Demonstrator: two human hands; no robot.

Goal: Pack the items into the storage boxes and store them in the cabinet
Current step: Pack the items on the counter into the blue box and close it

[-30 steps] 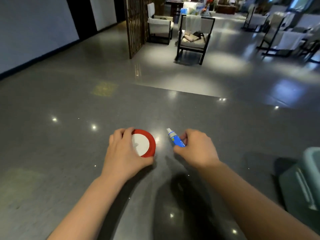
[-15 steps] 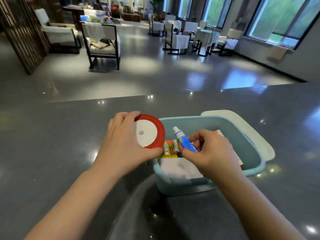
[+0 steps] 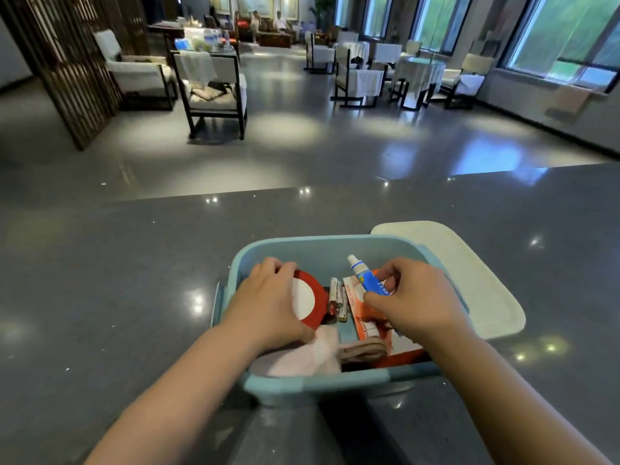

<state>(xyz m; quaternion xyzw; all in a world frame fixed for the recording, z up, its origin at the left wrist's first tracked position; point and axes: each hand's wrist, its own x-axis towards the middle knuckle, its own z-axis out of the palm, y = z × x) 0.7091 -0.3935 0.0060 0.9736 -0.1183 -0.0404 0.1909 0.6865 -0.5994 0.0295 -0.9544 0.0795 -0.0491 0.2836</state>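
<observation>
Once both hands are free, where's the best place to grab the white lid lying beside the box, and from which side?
Judging by its pose, take the white lid at its right long edge, coming in from the right with the right hand. It lies flat on the counter, and its left edge is tucked behind the blue storage box, leaving the right edge exposed for fingertips to lift.

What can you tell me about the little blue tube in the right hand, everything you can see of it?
The small blue plastic tube has a white cap and neck at its upper end, a yellow patch below that, and white print too blurred to read. It tilts, cap pointing up and away, over the light blue plastic storage box. The right hand pinches its lower end, hiding that part; nothing else visibly touches it.
</observation>
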